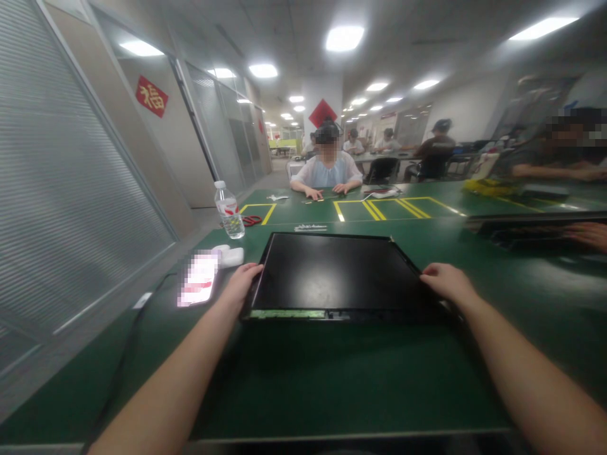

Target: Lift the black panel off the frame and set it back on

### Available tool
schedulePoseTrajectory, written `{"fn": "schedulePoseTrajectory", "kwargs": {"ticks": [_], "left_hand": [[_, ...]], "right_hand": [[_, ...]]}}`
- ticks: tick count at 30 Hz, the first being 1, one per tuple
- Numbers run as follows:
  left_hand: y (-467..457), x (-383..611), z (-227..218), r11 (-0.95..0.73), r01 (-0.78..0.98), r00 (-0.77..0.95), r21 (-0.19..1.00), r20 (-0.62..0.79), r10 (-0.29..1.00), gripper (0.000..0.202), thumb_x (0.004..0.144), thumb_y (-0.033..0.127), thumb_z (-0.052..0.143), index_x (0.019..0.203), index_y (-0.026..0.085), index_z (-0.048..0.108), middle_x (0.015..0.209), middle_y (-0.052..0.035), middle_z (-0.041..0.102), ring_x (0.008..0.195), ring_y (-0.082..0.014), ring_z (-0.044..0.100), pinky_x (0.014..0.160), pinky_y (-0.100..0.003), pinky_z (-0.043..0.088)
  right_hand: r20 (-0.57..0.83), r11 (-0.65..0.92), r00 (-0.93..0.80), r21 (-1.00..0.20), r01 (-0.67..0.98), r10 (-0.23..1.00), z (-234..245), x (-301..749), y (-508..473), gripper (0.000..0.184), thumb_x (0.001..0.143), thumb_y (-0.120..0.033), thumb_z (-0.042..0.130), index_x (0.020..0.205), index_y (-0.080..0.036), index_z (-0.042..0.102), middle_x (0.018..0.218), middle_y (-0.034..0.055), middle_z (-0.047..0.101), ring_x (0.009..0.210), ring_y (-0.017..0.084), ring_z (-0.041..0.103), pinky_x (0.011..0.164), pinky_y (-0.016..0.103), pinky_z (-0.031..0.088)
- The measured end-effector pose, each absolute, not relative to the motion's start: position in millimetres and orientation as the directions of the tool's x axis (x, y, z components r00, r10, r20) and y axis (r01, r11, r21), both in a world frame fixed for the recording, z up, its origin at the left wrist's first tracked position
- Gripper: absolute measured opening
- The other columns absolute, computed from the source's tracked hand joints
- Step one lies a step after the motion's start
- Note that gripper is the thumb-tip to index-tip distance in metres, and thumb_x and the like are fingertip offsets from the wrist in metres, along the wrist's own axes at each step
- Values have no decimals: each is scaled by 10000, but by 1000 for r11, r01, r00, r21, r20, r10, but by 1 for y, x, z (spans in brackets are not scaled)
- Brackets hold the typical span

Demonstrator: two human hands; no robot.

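A flat black screen panel [339,278] lies on the green table [332,379] in front of me, with a thin green circuit strip [287,313] along its near edge. My left hand [241,283] grips the panel's left edge with the fingers curled over it. My right hand [448,282] holds the right edge near the front corner, fingers closed on it.
A phone [198,285] and a white charger [231,256] lie left of the panel, a water bottle [229,210] and red scissors [251,220] behind them. A person [327,170] sits across the table. Another person's hand [590,235] rests on a second black panel [531,227] at the right.
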State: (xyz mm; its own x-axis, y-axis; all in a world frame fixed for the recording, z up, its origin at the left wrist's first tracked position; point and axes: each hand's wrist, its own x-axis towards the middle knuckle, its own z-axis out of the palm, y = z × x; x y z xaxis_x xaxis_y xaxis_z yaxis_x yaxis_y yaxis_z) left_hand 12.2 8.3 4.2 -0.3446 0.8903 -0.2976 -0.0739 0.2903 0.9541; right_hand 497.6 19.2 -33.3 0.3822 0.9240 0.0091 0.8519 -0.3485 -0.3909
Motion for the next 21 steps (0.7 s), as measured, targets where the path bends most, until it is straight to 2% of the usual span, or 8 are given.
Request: {"fn": "schedulePoseTrajectory", "kwargs": {"ticks": [9,17,21], "left_hand": [[8,13,6,317,-173,-286,933,-355,890,399,830,183,689,1189,224,520,640,35,663,494,-169,643,518,-269,516],[7,11,6,266,-233,-248,935,-322,914,347,809,107,681,1107,218,543,623,23,659,455,-167,630,452,-252,514],[6,11,7,249,-269,-217,930,-310,925,352,798,73,660,1087,226,530,622,22,659,445,-173,633,445,-260,529]], "right_hand": [[-43,-377,398,-433,819,916,-28,493,15,139,786,-305,652,851,-230,749,916,78,767,759,237,707,624,313,519],[8,-356,385,-363,861,923,-31,493,17,180,788,-307,638,870,-224,775,935,85,771,852,258,717,683,320,527],[-5,-356,382,-374,857,924,-30,492,16,193,788,-308,637,881,-220,781,949,90,771,837,253,716,666,318,526]]}}
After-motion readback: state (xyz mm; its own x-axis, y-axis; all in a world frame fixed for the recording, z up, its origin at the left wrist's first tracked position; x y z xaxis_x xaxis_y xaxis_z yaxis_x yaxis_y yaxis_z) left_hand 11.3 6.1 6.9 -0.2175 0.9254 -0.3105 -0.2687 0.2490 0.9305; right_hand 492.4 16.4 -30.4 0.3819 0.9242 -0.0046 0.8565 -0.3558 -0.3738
